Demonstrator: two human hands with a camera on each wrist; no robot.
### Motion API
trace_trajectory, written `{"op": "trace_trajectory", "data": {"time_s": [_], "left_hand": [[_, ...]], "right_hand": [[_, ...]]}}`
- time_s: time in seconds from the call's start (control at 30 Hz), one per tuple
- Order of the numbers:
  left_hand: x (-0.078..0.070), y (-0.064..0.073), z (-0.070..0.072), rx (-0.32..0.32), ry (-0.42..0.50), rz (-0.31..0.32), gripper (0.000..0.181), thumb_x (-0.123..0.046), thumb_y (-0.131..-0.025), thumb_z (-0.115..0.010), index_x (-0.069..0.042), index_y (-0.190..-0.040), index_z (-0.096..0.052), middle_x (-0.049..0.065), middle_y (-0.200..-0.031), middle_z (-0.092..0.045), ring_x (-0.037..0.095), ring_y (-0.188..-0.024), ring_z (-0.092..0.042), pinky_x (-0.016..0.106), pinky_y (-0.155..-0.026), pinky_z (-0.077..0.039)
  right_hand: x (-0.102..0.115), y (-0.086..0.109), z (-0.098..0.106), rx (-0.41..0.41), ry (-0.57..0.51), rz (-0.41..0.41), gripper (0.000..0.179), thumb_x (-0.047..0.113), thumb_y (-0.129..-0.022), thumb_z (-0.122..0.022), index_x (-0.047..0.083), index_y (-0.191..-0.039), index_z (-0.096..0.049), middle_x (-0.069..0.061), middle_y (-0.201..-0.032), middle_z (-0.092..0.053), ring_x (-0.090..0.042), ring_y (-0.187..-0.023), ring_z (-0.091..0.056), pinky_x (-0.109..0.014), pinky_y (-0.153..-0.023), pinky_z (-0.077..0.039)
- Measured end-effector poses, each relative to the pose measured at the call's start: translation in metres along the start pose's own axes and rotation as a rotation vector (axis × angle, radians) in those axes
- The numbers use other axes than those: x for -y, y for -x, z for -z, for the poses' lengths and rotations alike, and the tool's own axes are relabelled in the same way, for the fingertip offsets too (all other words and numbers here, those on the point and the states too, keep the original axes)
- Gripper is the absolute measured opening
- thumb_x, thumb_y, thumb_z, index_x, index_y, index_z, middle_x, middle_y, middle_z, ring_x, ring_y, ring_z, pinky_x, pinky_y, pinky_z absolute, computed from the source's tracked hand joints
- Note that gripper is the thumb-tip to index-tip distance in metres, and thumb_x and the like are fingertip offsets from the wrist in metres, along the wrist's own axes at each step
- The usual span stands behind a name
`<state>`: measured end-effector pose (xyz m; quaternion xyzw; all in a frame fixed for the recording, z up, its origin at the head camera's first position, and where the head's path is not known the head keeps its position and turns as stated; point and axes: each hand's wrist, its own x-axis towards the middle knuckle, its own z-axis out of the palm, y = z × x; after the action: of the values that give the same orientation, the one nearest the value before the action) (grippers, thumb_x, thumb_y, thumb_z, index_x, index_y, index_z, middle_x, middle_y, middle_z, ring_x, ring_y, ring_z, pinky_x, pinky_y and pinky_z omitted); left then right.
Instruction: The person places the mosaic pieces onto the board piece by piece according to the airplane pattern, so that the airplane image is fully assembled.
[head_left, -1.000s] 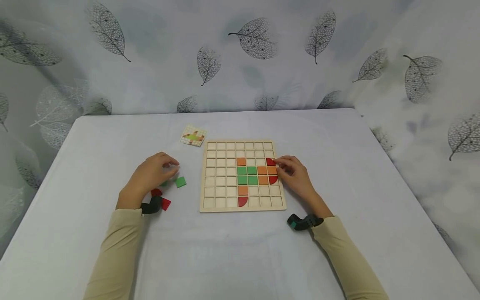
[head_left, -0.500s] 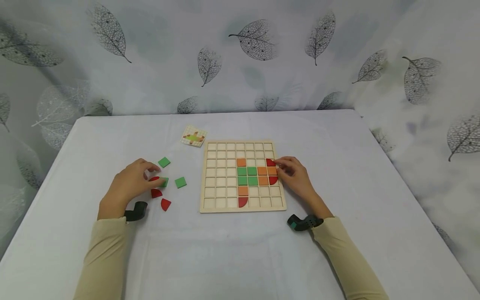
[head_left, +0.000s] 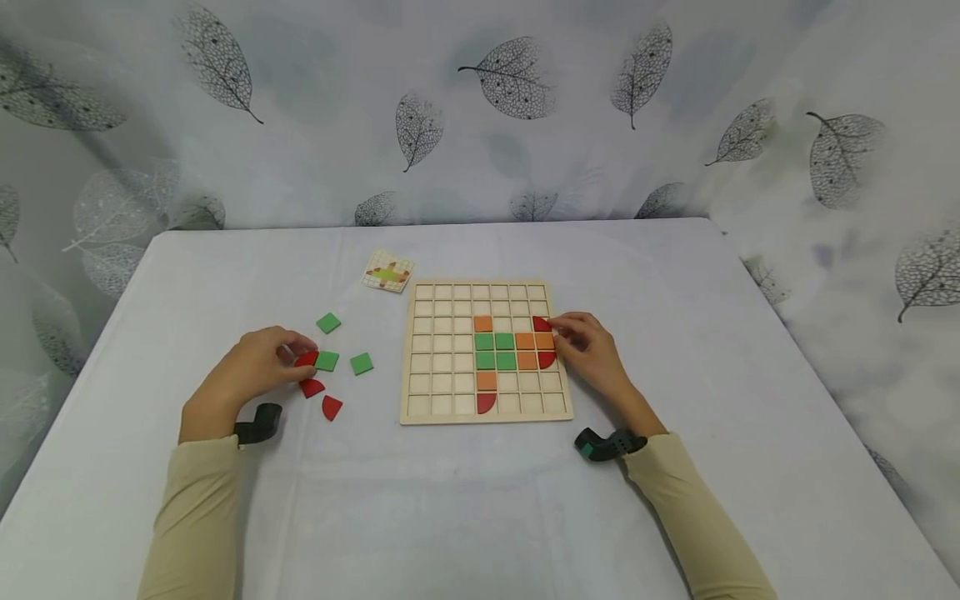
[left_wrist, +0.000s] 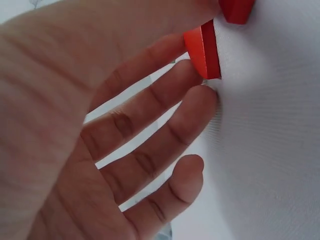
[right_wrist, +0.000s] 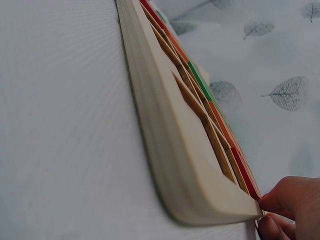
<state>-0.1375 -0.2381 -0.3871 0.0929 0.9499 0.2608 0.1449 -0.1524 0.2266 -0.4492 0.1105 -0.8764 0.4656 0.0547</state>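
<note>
My left hand (head_left: 251, 367) pinches a red quarter-circle tile (head_left: 306, 359) between thumb and index finger, at the left of the table; the left wrist view shows the tile's red edge (left_wrist: 205, 52) past the fingers. Beside it lie a green square tile (head_left: 326, 361) and a second red quarter-circle (head_left: 311, 387). My right hand (head_left: 592, 350) grips the right edge of the wooden grid board (head_left: 486, 421), its fingertips by the upper red tile (head_left: 541, 323). Orange, green and red tiles fill some of the board's cells.
More loose tiles lie left of the board: a green square (head_left: 328, 322), another green square (head_left: 362, 363) and a red quarter-circle (head_left: 332, 407). A small pattern card (head_left: 387, 271) lies near the board's upper left corner. A leaf-printed cloth (head_left: 480, 150) hangs behind the table.
My left hand has drawn back leftward and down from over the green tiles to the red quarter-circle, uncovering the loose tiles. My right hand stays at the board's edge.
</note>
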Motion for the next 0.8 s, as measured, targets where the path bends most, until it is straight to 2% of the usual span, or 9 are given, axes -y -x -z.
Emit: {"op": "trace_trajectory", "data": {"time_s": [0.33, 0.57, 0.8], "left_hand": [[-0.001, 0.000, -0.002, -0.031, -0.021, 0.006, 0.033, -0.020, -0.086, -0.071, -0.003, -0.113, -0.067, 0.017, -0.102, -0.065, 0.032, -0.095, -0.059, 0.050, -0.080, -0.051], [-0.008, 0.001, -0.001, -0.072, -0.039, -0.026, 0.033, -0.021, -0.086, -0.073, -0.004, -0.113, -0.067, 0.015, -0.104, -0.063, 0.030, -0.095, -0.058, 0.048, -0.078, -0.051], [-0.013, -0.002, 0.000, -0.084, -0.052, -0.063, 0.034, -0.020, -0.085, -0.074, -0.004, -0.114, -0.066, 0.013, -0.102, -0.063, 0.029, -0.094, -0.058, 0.046, -0.077, -0.049]], "right_hand": [[0.001, 0.000, 0.000, 0.006, 0.000, -0.002, 0.028, 0.000, -0.093, -0.061, -0.004, -0.120, -0.066, -0.019, -0.123, -0.056, -0.027, -0.099, -0.055, -0.013, -0.078, -0.042], [0.000, 0.000, 0.000, -0.001, 0.005, 0.007, 0.028, 0.000, -0.092, -0.061, -0.004, -0.119, -0.066, -0.019, -0.122, -0.056, -0.028, -0.099, -0.056, -0.013, -0.079, -0.043], [0.001, 0.000, 0.001, -0.004, -0.001, 0.009, 0.028, 0.000, -0.092, -0.061, -0.004, -0.119, -0.066, -0.018, -0.122, -0.057, -0.026, -0.099, -0.056, -0.012, -0.079, -0.042]]}}
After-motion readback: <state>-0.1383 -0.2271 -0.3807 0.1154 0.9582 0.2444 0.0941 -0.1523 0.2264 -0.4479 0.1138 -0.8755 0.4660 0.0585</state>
